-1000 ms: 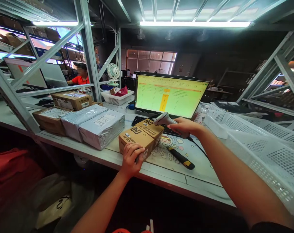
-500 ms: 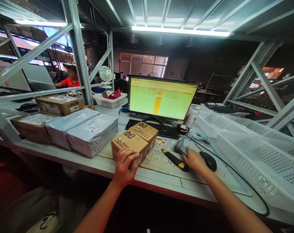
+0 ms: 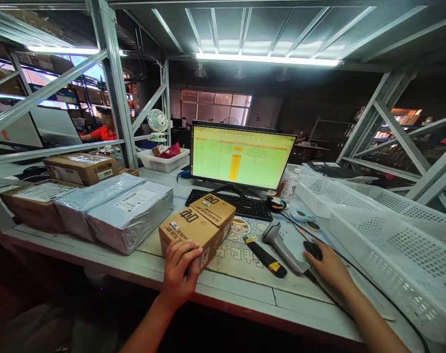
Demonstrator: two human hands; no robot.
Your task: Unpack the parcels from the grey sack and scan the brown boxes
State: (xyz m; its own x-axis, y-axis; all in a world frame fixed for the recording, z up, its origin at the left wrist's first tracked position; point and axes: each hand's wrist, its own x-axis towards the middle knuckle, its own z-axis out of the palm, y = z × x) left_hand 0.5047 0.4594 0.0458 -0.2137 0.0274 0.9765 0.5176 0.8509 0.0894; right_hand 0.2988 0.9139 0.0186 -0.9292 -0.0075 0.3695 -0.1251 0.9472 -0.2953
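Observation:
Two brown cardboard boxes (image 3: 188,223) with black lettering sit one behind the other on the desk mat. My left hand (image 3: 181,269) is closed on the front corner of the nearer box, fingers over its top edge. To the right, my right hand (image 3: 328,264) rests over a black computer mouse (image 3: 313,250), fingers curved round it. Between the hands lie a grey barcode scanner (image 3: 286,247) and a black and yellow utility knife (image 3: 265,256), both untouched.
A monitor (image 3: 241,157) showing a spreadsheet stands behind a keyboard (image 3: 252,208). Wrapped parcels (image 3: 131,211) line the left side. White perforated baskets (image 3: 388,264) fill the right. A black cable (image 3: 373,274) crosses the right of the desk. Beyond the rack sits a person in red (image 3: 104,132).
My right hand has let go of the barcode scanner and moved right onto the mouse. The scanner now lies on the mat. My left hand stays on the box. The camera view has shifted slightly.

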